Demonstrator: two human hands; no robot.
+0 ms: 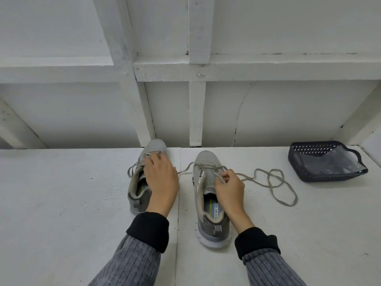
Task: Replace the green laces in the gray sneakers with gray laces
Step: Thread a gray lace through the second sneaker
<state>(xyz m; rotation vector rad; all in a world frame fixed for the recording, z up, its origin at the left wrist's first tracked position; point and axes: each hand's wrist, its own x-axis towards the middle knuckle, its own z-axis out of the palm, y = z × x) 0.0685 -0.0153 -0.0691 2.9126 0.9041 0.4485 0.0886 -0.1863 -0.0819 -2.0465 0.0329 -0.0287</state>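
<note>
Two gray sneakers stand side by side on the white surface, toes pointing away from me. My left hand (161, 178) lies over the left sneaker (140, 182), its fingers touching the gray lace near the toe eyelets. My right hand (227, 187) pinches a gray lace (274, 189) at the eyelets of the right sneaker (208, 195). That lace's long free end trails in loops to the right on the surface; a shorter end runs left toward the other shoe. No green lace is visible.
A dark perforated plastic basket (309, 172) with a clear plastic bag inside sits at the far right. A white framed wall rises just behind the sneakers. A seam in the white surface (61, 203) runs between the shoes.
</note>
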